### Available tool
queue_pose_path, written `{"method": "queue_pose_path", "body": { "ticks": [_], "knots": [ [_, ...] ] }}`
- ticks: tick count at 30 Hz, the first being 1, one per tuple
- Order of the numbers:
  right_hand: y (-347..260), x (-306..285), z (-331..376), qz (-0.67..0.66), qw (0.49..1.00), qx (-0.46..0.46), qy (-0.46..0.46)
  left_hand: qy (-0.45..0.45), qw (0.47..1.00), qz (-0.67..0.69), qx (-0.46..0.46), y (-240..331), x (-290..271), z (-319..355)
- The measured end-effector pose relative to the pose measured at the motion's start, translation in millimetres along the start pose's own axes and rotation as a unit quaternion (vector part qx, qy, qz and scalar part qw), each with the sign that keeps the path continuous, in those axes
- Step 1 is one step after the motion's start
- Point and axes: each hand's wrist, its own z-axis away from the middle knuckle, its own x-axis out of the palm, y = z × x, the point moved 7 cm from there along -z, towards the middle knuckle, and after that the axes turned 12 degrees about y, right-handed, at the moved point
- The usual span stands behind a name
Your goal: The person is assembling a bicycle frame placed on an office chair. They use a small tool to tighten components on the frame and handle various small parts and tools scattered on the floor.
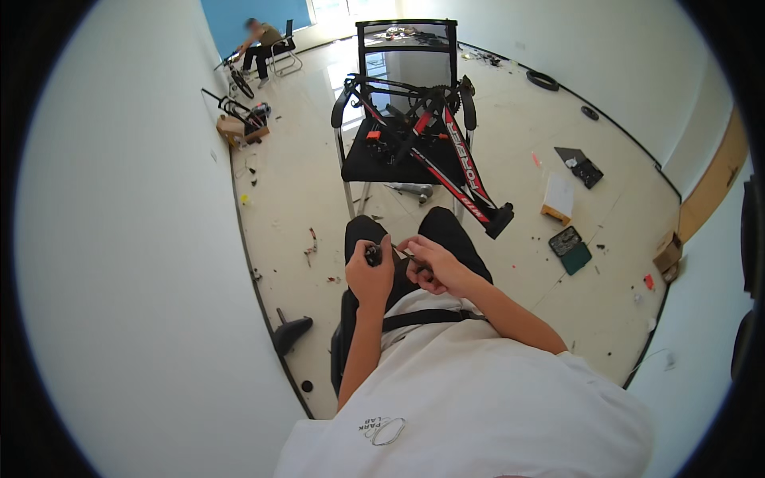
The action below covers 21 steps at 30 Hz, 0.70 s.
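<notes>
Above my lap, my left hand (370,275) is closed around a small black rounded part (373,255), whose exact kind I cannot make out. Close beside it, my right hand (437,267) pinches a thin, dark, rod-like tool (406,254) that points toward the left hand. The fingers hide most of both items. In front of my knees, a black, red and white bicycle frame (464,163) rests across a black chair (366,169), its head tube sticking out past the seat to the right. A toothed chainring (452,99) shows at its far end.
To the right lie a green tool case (570,251), a dark case (586,169) and a white box (558,197). A black saddle (292,331) lies by the left wall. Tyres (543,80) lie far right. Another person (267,44) sits at the far left beside a bicycle (241,82).
</notes>
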Motion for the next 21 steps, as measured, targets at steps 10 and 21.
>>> {"method": "queue_pose_path", "body": {
  "ticks": [10,21],
  "knots": [
    [30,15,-13,-0.051,0.992,0.113,-0.013,0.001,0.998,0.060,-0.023,-24,3,-1],
    [53,-5,14,-0.078,0.994,0.068,0.043,-0.080,0.991,0.099,-0.049,-16,18,25]
  ]
}}
